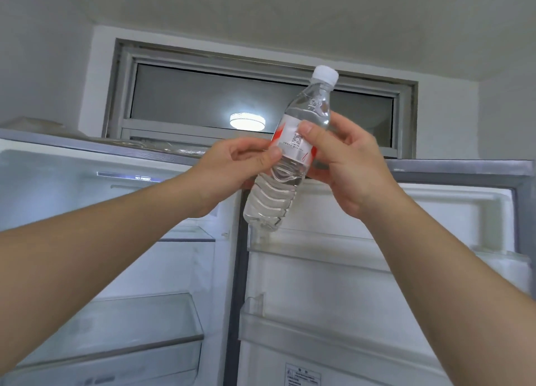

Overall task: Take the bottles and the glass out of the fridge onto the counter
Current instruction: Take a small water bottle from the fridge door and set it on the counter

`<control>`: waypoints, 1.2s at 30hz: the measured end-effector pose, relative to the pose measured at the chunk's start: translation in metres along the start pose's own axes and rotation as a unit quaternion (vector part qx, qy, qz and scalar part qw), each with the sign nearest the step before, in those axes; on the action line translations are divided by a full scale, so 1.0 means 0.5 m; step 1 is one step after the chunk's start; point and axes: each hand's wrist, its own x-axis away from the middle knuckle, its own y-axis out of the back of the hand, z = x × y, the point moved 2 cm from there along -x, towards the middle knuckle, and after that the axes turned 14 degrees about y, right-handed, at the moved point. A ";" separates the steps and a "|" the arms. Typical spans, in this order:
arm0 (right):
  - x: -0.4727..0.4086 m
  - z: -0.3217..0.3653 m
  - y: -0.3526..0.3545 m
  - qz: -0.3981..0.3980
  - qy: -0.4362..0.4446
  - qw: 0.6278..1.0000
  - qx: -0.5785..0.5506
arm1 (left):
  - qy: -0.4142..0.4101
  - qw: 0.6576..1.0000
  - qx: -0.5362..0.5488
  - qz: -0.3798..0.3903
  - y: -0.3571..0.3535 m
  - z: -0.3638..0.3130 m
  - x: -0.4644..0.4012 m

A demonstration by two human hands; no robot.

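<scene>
- We hold 1 clear water bottle (290, 150) in the air in front of the open fridge (116, 240), tilted, its white cap up and to the right.
- Our left hand (232, 165) pinches its labelled middle.
- Our right hand (345, 165) wraps around the same band, thumb on the label.

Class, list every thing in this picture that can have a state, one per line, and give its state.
water bottle: capped, full, tilted, held in the air by both hands
left hand: grip closed on the bottle's middle
right hand: grip closed on the bottle's label
fridge: open, shelves in view bare
door shelf: empty
ceiling lamp: lit
</scene>
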 end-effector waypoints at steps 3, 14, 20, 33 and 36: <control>0.029 0.009 -0.025 0.005 -0.027 0.999 0.043 | 0.048 0.998 0.049 0.008 0.039 0.024 0.023; 0.246 0.009 -0.128 -0.046 -0.156 0.972 0.167 | 0.200 0.969 0.132 0.054 0.120 0.197 0.177; 0.405 0.032 -0.155 -0.118 -0.205 0.948 0.213 | 0.234 0.943 0.223 0.081 0.093 0.279 0.266; 0.667 0.293 -0.104 -0.209 -0.190 0.903 0.323 | 0.293 0.880 0.309 0.211 -0.101 0.265 0.464; 0.734 0.371 -0.081 -0.223 -0.188 0.892 0.344 | 0.293 0.872 0.318 0.229 -0.169 0.234 0.522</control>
